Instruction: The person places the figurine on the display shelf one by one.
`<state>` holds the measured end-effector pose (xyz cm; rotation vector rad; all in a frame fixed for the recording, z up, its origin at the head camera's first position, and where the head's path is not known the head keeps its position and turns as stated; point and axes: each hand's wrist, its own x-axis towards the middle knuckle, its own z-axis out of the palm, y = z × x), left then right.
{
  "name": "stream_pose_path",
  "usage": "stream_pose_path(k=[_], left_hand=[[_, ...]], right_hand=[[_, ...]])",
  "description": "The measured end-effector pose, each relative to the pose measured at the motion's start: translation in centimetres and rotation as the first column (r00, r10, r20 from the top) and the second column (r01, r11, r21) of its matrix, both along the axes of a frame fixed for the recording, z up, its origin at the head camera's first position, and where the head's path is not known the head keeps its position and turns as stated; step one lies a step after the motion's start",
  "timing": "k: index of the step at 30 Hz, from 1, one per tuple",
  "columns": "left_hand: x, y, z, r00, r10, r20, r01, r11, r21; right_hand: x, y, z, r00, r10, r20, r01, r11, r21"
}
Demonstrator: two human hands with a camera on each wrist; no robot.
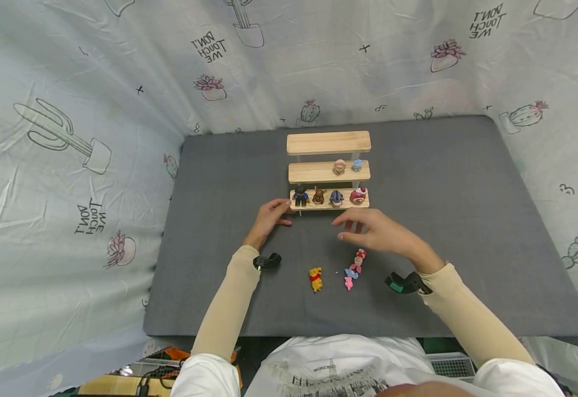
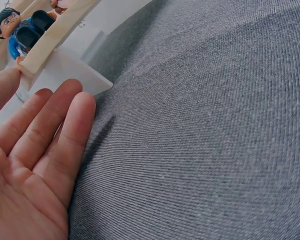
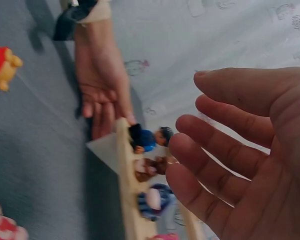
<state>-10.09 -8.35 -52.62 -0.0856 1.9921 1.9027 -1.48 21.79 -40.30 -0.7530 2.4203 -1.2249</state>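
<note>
A three-tier wooden display shelf with clear supports stands on the table. My left hand is at the left end of its lowest tier; in the left wrist view the fingers extend by the clear support, with the thumb at the wood's end. On that tier sit a black-haired figure in blue, a brown figure, a blue-grey donkey figure and a pink-red figure. My right hand, holding nothing, hovers just in front of the shelf, fingers loosely bent and apart.
A tan figure and a light-blue one sit on the middle tier. Nearer me lie a yellow bear figure, a red-and-pink figure, a blue figure and a small pink figure. A printed curtain surrounds the grey table.
</note>
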Motion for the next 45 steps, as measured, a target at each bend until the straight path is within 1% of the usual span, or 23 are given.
stream_pose_path(k=[5, 11, 15, 21, 26, 32, 35, 38, 45], left_hand=[[0.0, 0.0, 0.2, 1.0, 0.003, 0.004, -0.003, 1.0, 0.001], [-0.1, 0.1, 0.3, 1.0, 0.012, 0.006, -0.012, 1.0, 0.004], [0.0, 0.1, 0.1, 1.0, 0.013, 0.013, -0.013, 1.0, 0.002], [0.1, 0.2, 0.0, 1.0, 0.004, 0.01, -0.004, 1.0, -0.011], [0.1, 0.2, 0.1, 1.0, 0.011, 0.007, -0.011, 1.0, -0.011], [0.2, 0.1, 0.3, 1.0, 0.008, 0.013, -0.008, 1.0, -0.026], [0.2, 0.1, 0.3, 1.0, 0.007, 0.01, -0.007, 1.0, -0.029], [0.2, 0.1, 0.3, 1.0, 0.006, 0.008, -0.006, 1.0, -0.024], [0.1, 0.2, 0.2, 1.0, 0.012, 0.021, -0.011, 0.999, -0.05]], right_hand=[[0.7, -0.5, -1.2, 0.998, 0.044, 0.041, -0.045, 0.999, 0.016], [1.5, -1.0, -2.4, 0.994, 0.09, 0.063, -0.093, 0.994, 0.05], [2.1, -1.0, -3.3, 0.993, 0.092, 0.078, -0.1, 0.99, 0.102], [2.9, -0.5, -4.5, 0.995, 0.094, 0.042, -0.101, 0.973, 0.207], [3.4, -0.2, -5.1, 0.994, 0.106, 0.015, -0.106, 0.96, 0.257], [4.2, -0.2, -5.5, 0.988, 0.15, 0.045, -0.156, 0.938, 0.308], [4.5, -0.3, -5.7, 0.984, 0.174, 0.036, -0.176, 0.932, 0.318], [4.8, -0.4, -6.0, 0.983, 0.179, 0.028, -0.178, 0.926, 0.334], [5.5, -0.7, -6.7, 0.979, 0.204, 0.027, -0.2, 0.912, 0.357]])
